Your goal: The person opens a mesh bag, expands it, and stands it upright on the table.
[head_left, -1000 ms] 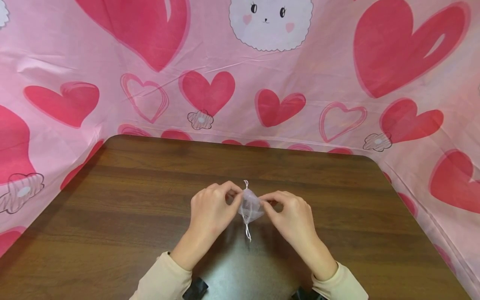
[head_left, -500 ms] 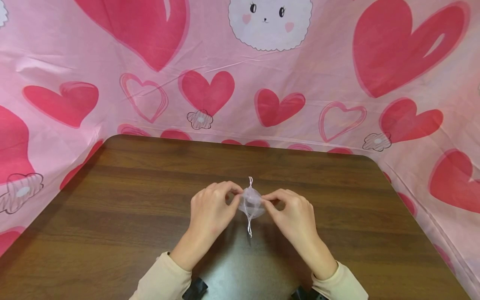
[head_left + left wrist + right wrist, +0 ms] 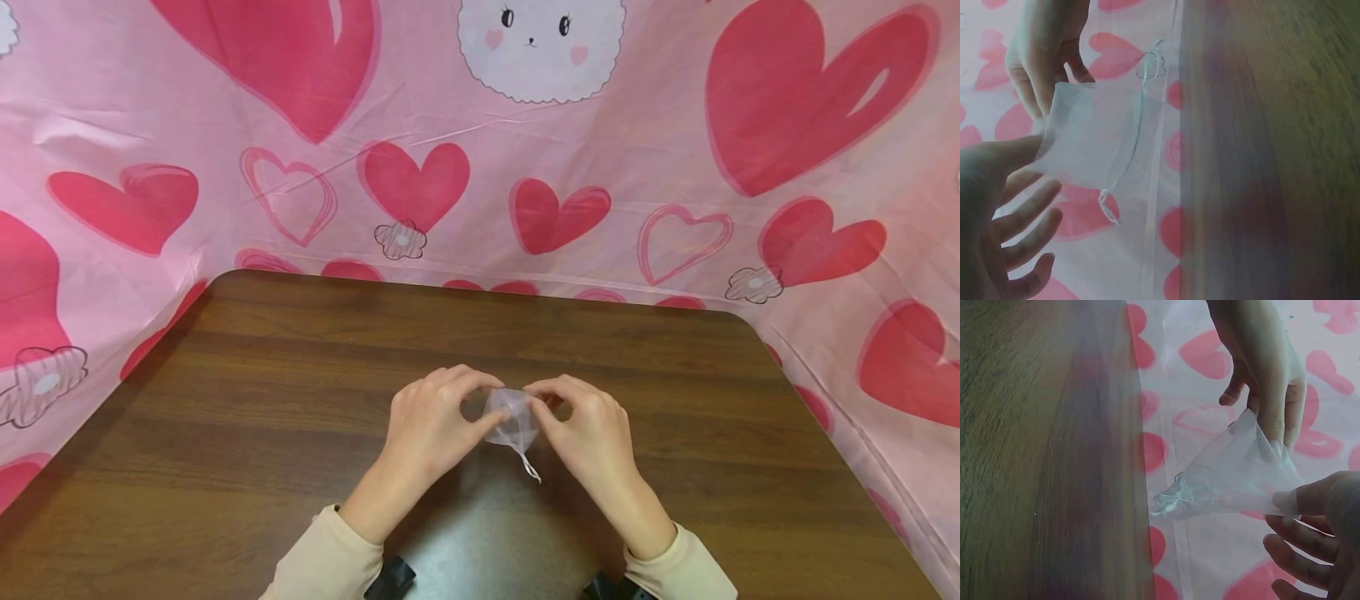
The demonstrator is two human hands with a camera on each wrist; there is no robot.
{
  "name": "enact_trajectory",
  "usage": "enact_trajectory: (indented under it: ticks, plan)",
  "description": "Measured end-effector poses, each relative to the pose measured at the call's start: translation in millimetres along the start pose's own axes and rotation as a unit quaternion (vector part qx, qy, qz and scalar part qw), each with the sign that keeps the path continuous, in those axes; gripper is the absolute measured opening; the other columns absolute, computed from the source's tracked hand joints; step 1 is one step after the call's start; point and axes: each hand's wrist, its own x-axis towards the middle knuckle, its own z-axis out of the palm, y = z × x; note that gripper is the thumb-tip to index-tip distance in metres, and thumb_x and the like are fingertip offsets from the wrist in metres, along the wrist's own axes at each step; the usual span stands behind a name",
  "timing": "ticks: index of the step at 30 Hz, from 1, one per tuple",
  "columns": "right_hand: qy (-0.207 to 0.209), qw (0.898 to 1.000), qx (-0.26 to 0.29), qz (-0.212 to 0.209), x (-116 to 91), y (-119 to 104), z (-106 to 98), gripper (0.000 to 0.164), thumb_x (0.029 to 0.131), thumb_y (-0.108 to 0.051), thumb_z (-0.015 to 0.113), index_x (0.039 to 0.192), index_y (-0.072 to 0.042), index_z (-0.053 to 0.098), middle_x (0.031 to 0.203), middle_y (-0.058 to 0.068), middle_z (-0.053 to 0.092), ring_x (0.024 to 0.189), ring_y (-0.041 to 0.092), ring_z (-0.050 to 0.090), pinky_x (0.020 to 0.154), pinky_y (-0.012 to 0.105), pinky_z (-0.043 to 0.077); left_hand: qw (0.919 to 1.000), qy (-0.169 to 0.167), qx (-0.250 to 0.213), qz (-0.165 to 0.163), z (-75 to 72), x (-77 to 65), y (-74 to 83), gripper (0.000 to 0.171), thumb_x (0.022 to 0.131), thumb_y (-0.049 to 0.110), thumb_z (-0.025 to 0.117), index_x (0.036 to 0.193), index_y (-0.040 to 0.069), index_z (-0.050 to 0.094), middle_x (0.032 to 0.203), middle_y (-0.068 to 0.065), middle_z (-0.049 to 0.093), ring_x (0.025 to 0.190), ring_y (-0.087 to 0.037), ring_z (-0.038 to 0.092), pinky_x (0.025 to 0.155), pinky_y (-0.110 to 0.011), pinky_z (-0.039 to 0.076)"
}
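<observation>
A small sheer white drawstring pouch (image 3: 513, 429) hangs between both hands above the table. My left hand (image 3: 431, 421) holds its left side, the thumb lying against the mesh and the index finger at the upper edge. With thumb and index finger, my right hand (image 3: 588, 421) pinches the pouch's upper right edge. In the left wrist view the pouch (image 3: 1091, 134) looks flat, with a thin white cord (image 3: 1138, 125) along it and loops at both ends. From the right wrist, the pouch (image 3: 1229, 472) tapers to a gathered corner. I see nothing inside it.
A dark brown wooden table (image 3: 300, 358) with rounded far corners lies beneath the hands. Behind and beside it hangs a pink cloth (image 3: 480, 217) printed with hearts. Beige sleeves (image 3: 330, 554) and black wrist straps (image 3: 392, 577) show at the near edge.
The pouch has turned in the hands: its upper cord loop has gone from sight and the lower one now points down to the right. My left hand has moved slightly right, its thumb and index finger spreading.
</observation>
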Motion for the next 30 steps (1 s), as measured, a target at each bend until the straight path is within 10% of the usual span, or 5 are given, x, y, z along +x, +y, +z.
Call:
enact_trajectory:
  ticks: [9,21,30]
  plan:
    - [0.003,1.0,0.012,-0.025,-0.5,-1.7,1.2,0.021,0.074,-0.003,0.086,0.086,-0.018,0.078,0.072,-0.013,0.064,0.062,0.005,0.057,0.054,0.025,0.044,0.9993,0.015,0.002,0.035,2.1,0.1,0.5,0.018,0.074,0.041,0.086,0.088,0.034,0.077,0.077,0.021,0.062,0.065,-0.002,0.055,0.053,-0.023,0.042]
    - [-0.048,0.999,-0.007,-0.013,-2.8,-5.7,0.8,0.018,0.076,-0.013,0.086,0.091,-0.019,0.078,0.076,-0.015,0.066,0.065,0.001,0.057,0.056,0.027,0.044,0.9953,0.078,0.005,-0.057,-3.0,1.9,-1.5,0.012,0.08,0.02,0.078,0.085,0.031,0.077,0.069,0.016,0.064,0.063,-0.004,0.057,0.054,-0.03,0.042]
    - [0.003,1.0,-0.009,-0.02,-0.4,-1.7,0.6,0.017,0.073,-0.008,0.088,0.082,-0.02,0.078,0.078,-0.011,0.072,0.069,0.01,0.067,0.053,0.03,0.046,0.9962,0.061,0.0,-0.062,-2.7,0.7,-0.3,0.007,0.078,0.023,0.079,0.08,0.028,0.075,0.066,0.01,0.062,0.06,-0.007,0.057,0.053,-0.031,0.042]
